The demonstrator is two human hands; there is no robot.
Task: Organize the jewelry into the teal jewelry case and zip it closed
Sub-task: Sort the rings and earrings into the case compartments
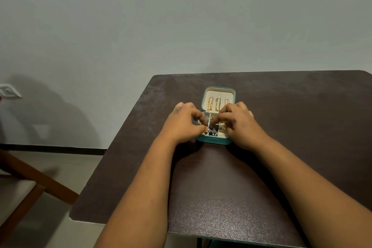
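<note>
A: Teal jewelry case (213, 141) sits open on the dark brown table (291, 127), lid (219, 89) propped upright at the far side. Gold chains (213, 103) hang in a row against the cream lining inside that lid.

B: And both hands are right over the tray. Left hand (184, 122) has its fingers curled in, thumb and fingertips pinching a small gold and pearl piece (204, 130) at the near left compartment.

A: Right hand (238, 122)?

B: Curled too, fingertips dipped toward the middle compartments, where silver and dark pieces (213, 131) lie heaped. Whether it actually grips anything, I cannot tell: the fingers hide it.

A: Small gold bits (223, 126) in the right compartment, just beside that hand.

B: Off left, a wooden chair (30, 183) on the floor, and a wall socket (9, 91).
</note>
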